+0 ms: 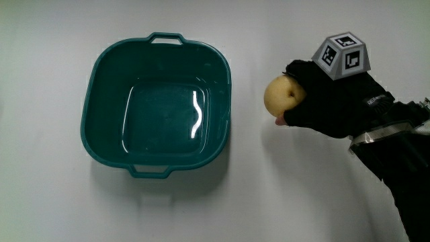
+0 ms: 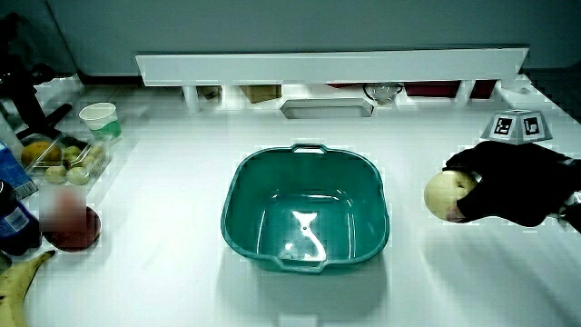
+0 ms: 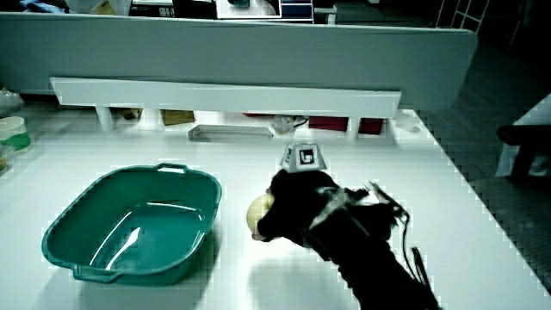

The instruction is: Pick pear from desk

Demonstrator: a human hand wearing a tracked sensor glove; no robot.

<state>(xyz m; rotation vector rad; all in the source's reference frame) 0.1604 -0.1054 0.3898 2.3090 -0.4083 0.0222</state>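
Observation:
A pale yellow pear (image 1: pixel 281 95) lies on the white table beside the teal basin. The gloved hand (image 1: pixel 300 101) is curled around it, fingers wrapped over the fruit's side away from the basin. Both side views show the same grasp: the pear (image 2: pixel 446 195) (image 3: pixel 257 213) peeks out from the black glove (image 2: pixel 472 195) (image 3: pixel 284 215). The patterned cube (image 1: pixel 342 56) sits on the back of the hand. I cannot tell whether the pear is lifted off the table.
An empty teal basin (image 1: pixel 111 66) with two handles stands beside the pear. In a side view a cup (image 2: pixel 100 119), a tray of fruit (image 2: pixel 64 156), a red bowl (image 2: pixel 71 227), a bottle (image 2: pixel 11 213) and a banana (image 2: pixel 20 272) sit at the table's edge. A low white partition (image 2: pixel 327 65) runs along the table.

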